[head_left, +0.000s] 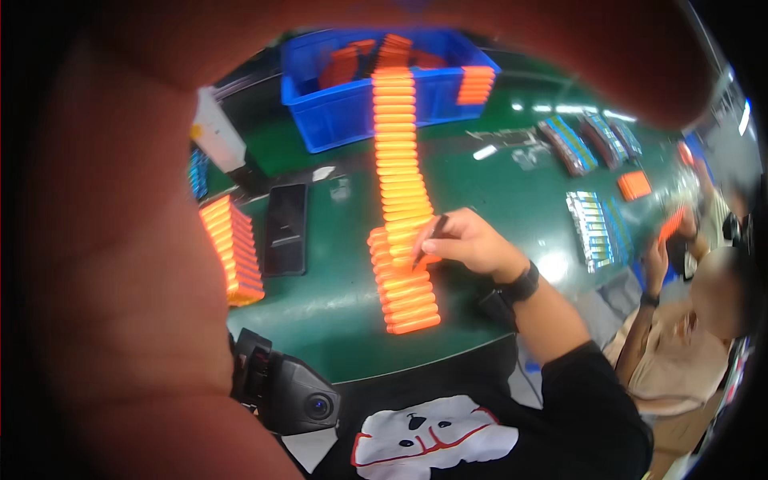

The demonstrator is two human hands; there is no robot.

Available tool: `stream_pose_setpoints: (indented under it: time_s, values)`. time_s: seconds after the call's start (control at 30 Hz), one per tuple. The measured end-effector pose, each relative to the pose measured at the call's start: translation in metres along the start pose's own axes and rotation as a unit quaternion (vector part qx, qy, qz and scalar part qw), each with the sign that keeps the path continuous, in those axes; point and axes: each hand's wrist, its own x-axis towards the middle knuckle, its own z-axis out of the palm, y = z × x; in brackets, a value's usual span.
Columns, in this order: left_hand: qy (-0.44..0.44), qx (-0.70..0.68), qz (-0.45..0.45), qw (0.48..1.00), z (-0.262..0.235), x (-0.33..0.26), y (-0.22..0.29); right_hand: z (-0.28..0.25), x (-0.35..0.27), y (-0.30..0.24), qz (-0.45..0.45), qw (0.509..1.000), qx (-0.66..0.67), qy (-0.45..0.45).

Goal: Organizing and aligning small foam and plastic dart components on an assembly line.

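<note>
In the head view, our right hand (472, 240) pinched a thin dark tool (428, 240) between thumb and fingers, tip down on the long row of orange pieces (400, 200) running from the desk's near edge toward the blue bin (320, 120) at the far edge, likely lined up for working one by one. Our left hand (120, 264) blurred across the lens; we could not tell its fingers' state.

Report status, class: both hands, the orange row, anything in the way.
Right hand pinching a dark pen-like tool on the long row of orange pieces. Left hand blurred, close against the lens, blocking the left of the view; grip unclear.
</note>
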Motion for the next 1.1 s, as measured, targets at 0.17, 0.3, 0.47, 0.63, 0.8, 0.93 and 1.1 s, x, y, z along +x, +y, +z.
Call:
stream_pose_setpoints:
  time_s: [0.17, 0.3, 0.47, 0.63, 0.8, 0.93, 1.1]
  values:
    - [0.036, 0.051, -0.015, 0.998, -0.021, -0.006, 0.033, 0.003, 0.005, -0.002, 0.042, 0.999, 0.013, 0.008]
    - [0.069, 0.09, 0.044, 0.993, -0.02, -0.004, 0.035, 0.002, 0.002, 0.005, 0.027, 0.999, -0.009, 0.014]
    - [0.058, 0.038, 0.026, 0.997, -0.036, 0.005, 0.041, 0.01, 0.0, 0.004, 0.01, 0.999, -0.035, -0.004]
    - [0.065, -0.016, -0.005, 0.998, -0.035, 0.009, 0.038, 0.009, -0.001, 0.0, 0.009, 1.0, 0.0, -0.01]
    - [0.052, -0.075, -0.063, 0.994, -0.037, 0.018, 0.042, 0.0, -0.005, -0.002, 0.025, 1.0, 0.006, -0.001]
    - [0.053, -0.132, -0.089, 0.986, -0.036, 0.02, 0.031, 0.001, -0.008, -0.009, 0.043, 0.999, 0.007, 0.001]
    - [0.116, -0.205, -0.142, 0.961, -0.021, -0.018, 0.018, 0.007, 0.003, -0.006, 0.012, 1.0, -0.003, -0.015]
